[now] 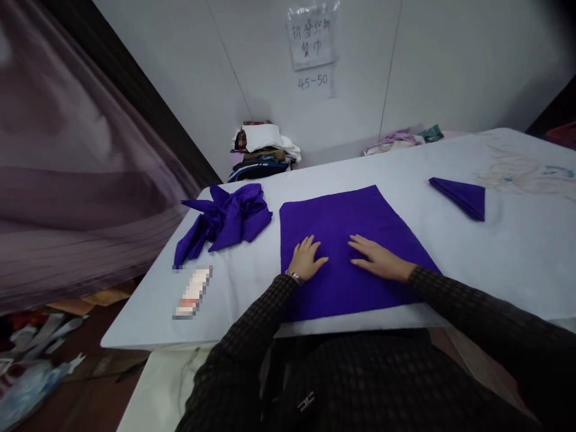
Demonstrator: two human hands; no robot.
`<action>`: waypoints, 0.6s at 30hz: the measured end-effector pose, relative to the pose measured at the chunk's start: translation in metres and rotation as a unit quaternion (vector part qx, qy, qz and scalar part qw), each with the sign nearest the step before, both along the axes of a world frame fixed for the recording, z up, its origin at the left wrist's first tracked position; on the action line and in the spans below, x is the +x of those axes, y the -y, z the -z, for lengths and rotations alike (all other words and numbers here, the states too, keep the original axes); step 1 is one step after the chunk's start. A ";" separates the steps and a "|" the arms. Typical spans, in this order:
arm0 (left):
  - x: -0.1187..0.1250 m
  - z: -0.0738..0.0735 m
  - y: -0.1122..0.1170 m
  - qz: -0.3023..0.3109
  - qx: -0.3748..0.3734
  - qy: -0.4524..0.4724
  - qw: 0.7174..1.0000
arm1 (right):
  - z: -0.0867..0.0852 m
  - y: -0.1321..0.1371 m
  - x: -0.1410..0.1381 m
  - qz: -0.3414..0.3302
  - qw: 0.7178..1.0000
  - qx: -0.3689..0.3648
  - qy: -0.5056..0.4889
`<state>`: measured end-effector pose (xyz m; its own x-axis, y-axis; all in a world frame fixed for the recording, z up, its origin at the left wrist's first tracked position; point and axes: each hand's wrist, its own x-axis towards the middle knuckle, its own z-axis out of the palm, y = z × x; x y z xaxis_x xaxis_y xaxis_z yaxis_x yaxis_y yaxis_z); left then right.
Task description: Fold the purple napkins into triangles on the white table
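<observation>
Left hand (305, 259) and right hand (382, 259) both open, fingers spread, palms down on the flat purple napkin (337, 213); nothing gripped. Napkin lies spread out at the near middle of the white table (243, 288), its near edge close to the table's near edge. Left of it: crumpled heap of purple cloth (238, 216). Far right: purple cloth folded to a triangle (465, 201). Far side, left of centre: stack of folded clothes (263, 155) by the wall (360, 78).

On your tabletop (517, 258), from the spread cloth (338, 240): cloth heap (243, 217) at ten o'clock, folded cloth (468, 199) at two.
</observation>
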<state>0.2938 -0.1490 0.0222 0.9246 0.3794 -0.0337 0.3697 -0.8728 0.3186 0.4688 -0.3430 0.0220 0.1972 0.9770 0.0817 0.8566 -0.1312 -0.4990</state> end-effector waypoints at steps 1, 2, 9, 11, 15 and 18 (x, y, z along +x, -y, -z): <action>0.009 0.006 -0.001 -0.007 0.020 -0.010 1.000 | 0.008 -0.013 -0.002 -0.011 1.000 -0.004 0.021; 0.015 0.011 -0.002 -0.016 0.034 -0.019 0.999 | 0.017 -0.023 -0.002 -0.015 0.999 -0.012 0.040; -0.019 0.032 -0.050 -0.120 0.071 -0.072 0.988 | 0.054 0.006 0.078 0.104 0.981 -0.073 0.147; -0.037 0.032 -0.067 -0.165 0.079 -0.085 0.979 | 0.057 0.029 0.107 0.173 0.967 -0.096 0.161; -0.046 0.028 -0.083 -0.242 0.081 -0.096 0.962 | 0.052 0.044 0.131 0.225 0.950 -0.118 0.182; -0.019 0.021 -0.077 -0.212 0.080 -0.073 0.971 | 0.044 0.013 0.114 0.188 0.962 -0.097 0.173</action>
